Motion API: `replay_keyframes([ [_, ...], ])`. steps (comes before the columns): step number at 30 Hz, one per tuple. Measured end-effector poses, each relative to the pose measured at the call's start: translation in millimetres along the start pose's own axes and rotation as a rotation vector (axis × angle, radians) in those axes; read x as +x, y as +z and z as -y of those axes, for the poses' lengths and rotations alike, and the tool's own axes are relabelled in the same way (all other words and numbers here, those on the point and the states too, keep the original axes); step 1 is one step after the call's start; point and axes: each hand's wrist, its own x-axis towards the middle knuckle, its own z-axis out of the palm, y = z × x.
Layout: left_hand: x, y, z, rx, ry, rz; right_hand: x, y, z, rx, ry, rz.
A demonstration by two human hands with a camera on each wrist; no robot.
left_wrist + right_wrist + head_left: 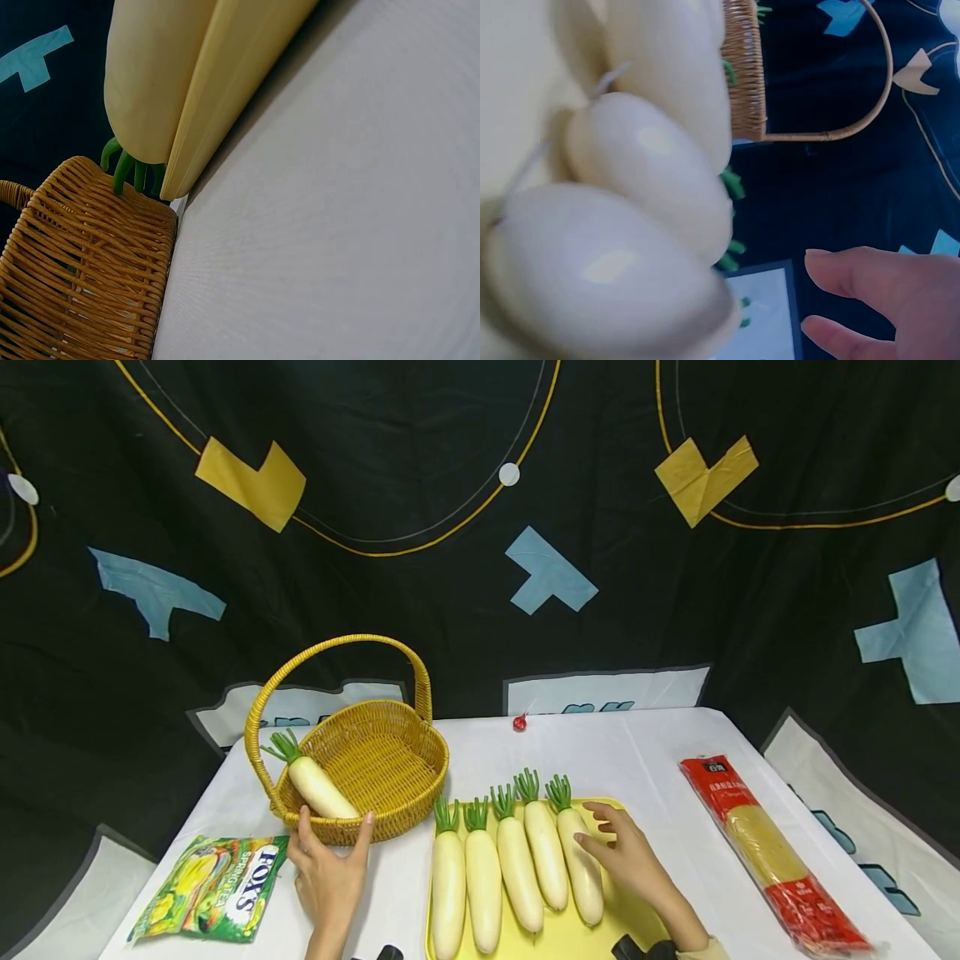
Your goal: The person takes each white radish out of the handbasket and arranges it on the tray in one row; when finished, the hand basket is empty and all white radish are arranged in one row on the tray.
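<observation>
A yellow wicker basket [412,814] with a tall arched handle stands at the left. One white radish [321,787] with cut green stems lies inside, leaning on its left rim. My left hand [330,868] touches the basket's front, thumb and fingers spread along the rim. Several more white radishes [483,889] lie side by side on a yellow tray [558,939], stems pointing away from me. My right hand [626,852] hovers beside the rightmost radish [581,868], fingers and thumb apart with nothing between them. In the right wrist view, radish ends [615,270] lie near the thumb and fingertips.
A green Fox's candy bag [213,889] lies left of my left hand. To the right rests a long red packet of noodles [765,852]. A small red round object [520,723] sits near the white table's [637,752] back edge, before a black curtain [450,610].
</observation>
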Motion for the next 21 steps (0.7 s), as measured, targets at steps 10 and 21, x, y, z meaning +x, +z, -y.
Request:
replay_keyframes([
  [10,0.9,-0.5,0.2,-0.008,-0.006,-0.006,33.5,19.2,41.8,0.033,-0.160,-0.099],
  [21,0.6,-0.9,0.4,-0.002,-0.005,0.003,68.9,65.8,112.3,0.132,-0.311,0.029],
])
